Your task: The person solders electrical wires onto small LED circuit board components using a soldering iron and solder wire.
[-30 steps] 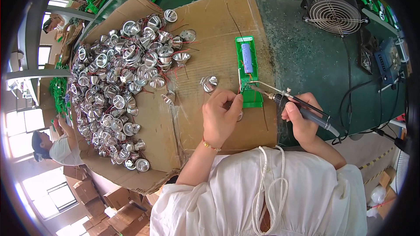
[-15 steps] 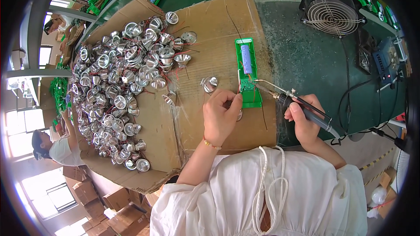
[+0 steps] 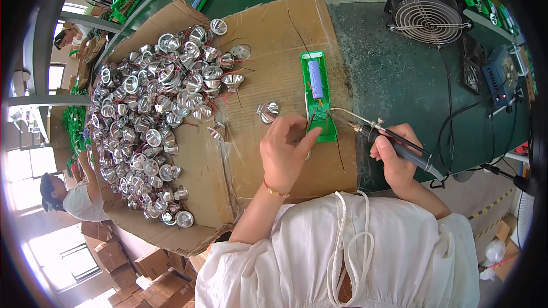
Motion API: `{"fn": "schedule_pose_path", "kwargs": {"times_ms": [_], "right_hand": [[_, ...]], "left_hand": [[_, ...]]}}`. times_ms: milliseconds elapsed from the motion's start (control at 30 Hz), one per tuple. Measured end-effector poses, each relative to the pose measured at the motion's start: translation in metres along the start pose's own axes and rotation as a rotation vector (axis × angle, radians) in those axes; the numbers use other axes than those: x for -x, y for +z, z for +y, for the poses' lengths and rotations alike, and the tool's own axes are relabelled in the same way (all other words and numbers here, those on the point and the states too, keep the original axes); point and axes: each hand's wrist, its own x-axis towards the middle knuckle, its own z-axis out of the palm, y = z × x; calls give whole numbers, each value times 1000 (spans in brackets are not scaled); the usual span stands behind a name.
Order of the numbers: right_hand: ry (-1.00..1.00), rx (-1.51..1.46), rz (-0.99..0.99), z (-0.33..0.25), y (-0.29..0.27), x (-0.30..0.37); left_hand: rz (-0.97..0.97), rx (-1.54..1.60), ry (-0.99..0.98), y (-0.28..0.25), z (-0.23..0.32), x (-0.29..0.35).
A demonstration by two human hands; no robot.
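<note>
A narrow green housing lies on the cardboard, holding a purple cylindrical battery and a small green circuit board with thin wires. My right hand is closed around a soldering iron with a thin metal feed tube. Its tip and the tube end are over the board's right side; whether they touch it I cannot tell. Left of the housing is my left hand, thumb and index finger apart with nothing visible between them. A silver reflector cup is mostly hidden behind that hand.
Many wired reflector cups are heaped in a cardboard box at left. One loose reflector lies just beyond my left hand. At back right stands a fan, with a blue soldering station beside it and cables along the bench.
My left thumb and index finger have parted from their pinch beside the board. The iron stays near the board. The whole view has shifted slightly.
</note>
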Motion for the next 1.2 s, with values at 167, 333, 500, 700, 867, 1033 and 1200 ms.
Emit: {"fn": "schedule_pose_path", "kwargs": {"times_ms": [167, 333, 500, 700, 867, 1033, 1200], "right_hand": [[-16, -3, -5, 0, 0, 0], [-29, 3, 0, 0, -2, 2], [-44, 82, -43, 2, -1, 3], [-100, 114, -50, 4, 2, 0], [-112, 129, -62, 6, 3, 1], [-60, 53, -5, -2, 3, 3], [-105, 80, -12, 3, -1, 1]], "left_hand": [[-25, -187, 16, 1, -1, -3], [92, -137, 176, 0, -6, -3], [-35, -63, 32, 0, -2, 0], [-65, -53, 12, -1, -2, -1], [-76, -19, 6, 0, -2, -1], [-84, -33, -4, -2, -1, -2], [-84, -24, -18, -2, -1, -2]]}}
